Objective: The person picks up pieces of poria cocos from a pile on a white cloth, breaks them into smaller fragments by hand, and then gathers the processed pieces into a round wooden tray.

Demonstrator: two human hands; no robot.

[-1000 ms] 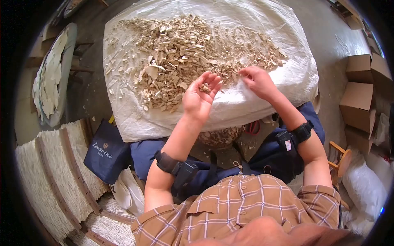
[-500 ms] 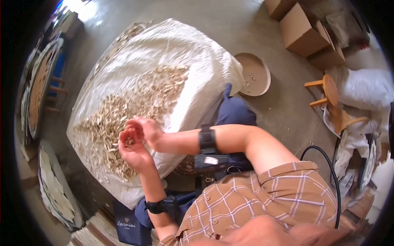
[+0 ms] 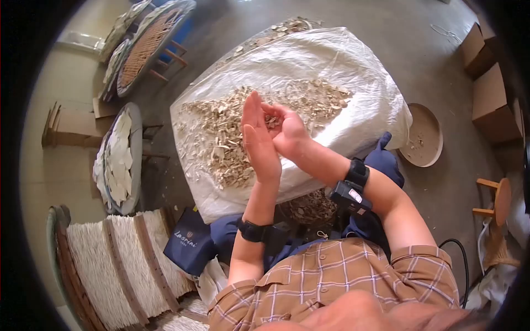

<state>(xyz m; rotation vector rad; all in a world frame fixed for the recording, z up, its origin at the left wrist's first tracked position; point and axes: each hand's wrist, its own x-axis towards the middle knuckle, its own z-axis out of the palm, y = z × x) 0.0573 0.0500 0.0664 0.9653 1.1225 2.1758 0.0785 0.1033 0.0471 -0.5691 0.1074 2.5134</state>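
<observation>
My left hand [image 3: 260, 146] is held over the heap with its fingers stretched out flat and together, tilted beside the other hand. My right hand [image 3: 290, 131] is cupped against it, fingers curled, with a few small pale dried slices [image 3: 271, 120] showing in the palm. Below both hands lies a heap of pale, dried chip-like slices [image 3: 223, 151]. The heap is spread over a white woven plastic sheet [image 3: 353, 66], which covers a raised surface in front of my knees.
A round shallow tray [image 3: 433, 149] with some bits stands on the floor at right, near cardboard boxes [image 3: 488, 99] and a wooden stool [image 3: 501, 201]. Racks of pale sheets [image 3: 118, 160] stand at left. A dark blue bag [image 3: 189, 243] lies by my left leg.
The view has swung left, so the scene sits further right. My left hand has straightened from a cupped shape to flat fingers; the right hand has turned palm inward and stays curled.
</observation>
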